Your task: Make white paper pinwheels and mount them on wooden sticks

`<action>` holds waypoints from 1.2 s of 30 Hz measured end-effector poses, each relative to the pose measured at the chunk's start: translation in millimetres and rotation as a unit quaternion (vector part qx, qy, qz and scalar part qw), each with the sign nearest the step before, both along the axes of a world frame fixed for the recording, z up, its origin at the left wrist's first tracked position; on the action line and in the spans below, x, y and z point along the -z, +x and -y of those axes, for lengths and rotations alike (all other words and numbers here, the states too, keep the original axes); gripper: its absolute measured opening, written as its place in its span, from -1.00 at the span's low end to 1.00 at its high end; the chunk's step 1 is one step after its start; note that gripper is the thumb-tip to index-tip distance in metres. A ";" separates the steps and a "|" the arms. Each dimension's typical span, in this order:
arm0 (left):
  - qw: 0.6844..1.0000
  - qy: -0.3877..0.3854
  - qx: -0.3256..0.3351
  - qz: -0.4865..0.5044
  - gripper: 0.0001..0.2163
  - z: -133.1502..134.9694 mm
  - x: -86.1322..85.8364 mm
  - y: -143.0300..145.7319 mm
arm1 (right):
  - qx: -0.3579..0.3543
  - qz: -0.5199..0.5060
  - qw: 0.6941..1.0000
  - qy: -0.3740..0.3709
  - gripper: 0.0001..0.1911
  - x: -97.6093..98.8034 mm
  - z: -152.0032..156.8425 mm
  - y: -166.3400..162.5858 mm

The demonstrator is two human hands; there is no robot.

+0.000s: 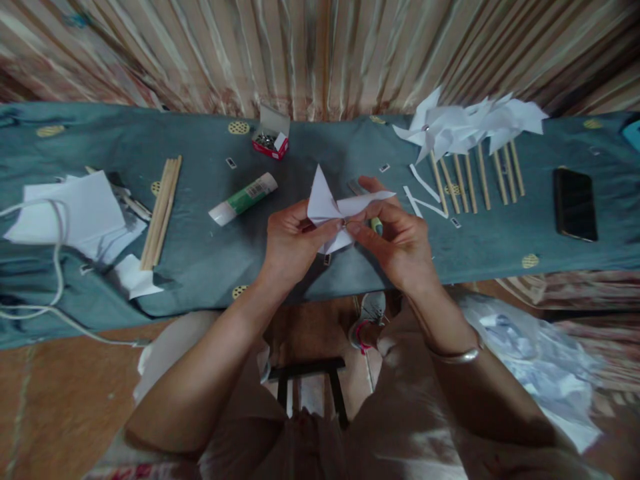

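Both of my hands hold a white paper pinwheel (324, 200) above the front middle of the table. My left hand (290, 243) is closed on its left side, thumb pressed near the centre. On the other side, my right hand (400, 243) pinches close to the centre, where a small shiny spot shows between the two thumbs. A green-and-white glue stick (243, 199) lies to the left of my hands. Behind it stands an open red box (271, 141) of small metal pins. Part of a green-tipped tool (376, 225) shows under my right hand, mostly hidden.
Finished paper pinwheels (480, 123) on wooden sticks lie at the back right, beside thin paper strips (425, 193). A black phone (575, 204) is at the right. Bare wooden sticks (163, 213), paper sheets (75, 213) and a white cable (57, 267) lie left. A plastic bag (535, 360) sits below right.
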State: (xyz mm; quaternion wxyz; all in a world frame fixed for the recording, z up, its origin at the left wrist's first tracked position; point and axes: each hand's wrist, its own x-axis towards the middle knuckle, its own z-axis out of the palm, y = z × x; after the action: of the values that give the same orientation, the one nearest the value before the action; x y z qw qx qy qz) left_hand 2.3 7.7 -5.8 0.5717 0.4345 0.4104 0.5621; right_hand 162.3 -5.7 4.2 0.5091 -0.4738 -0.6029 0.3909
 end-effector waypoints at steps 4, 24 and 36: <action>1.000 -0.003 -0.006 -0.013 -0.82 0.8 -0.6 0.0 | -0.001 0.001 1.000 -0.004 -0.89 -1.9 0.3 -0.3; 1.000 0.003 -0.002 -0.007 -0.84 1.0 -0.3 -0.2 | -0.002 -0.002 1.000 -0.009 -0.91 -1.4 0.6 -0.4; 0.996 0.030 -0.006 -0.086 -0.87 0.0 3.1 -1.7 | 0.013 -0.052 0.996 -0.075 -0.92 2.7 0.6 -3.7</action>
State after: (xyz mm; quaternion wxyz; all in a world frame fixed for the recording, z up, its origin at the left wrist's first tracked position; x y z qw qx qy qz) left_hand 0.6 7.7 -8.9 0.5173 0.4958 0.4434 0.5384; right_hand 158.6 -6.3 1.5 0.5077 -0.4971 -0.5389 0.4524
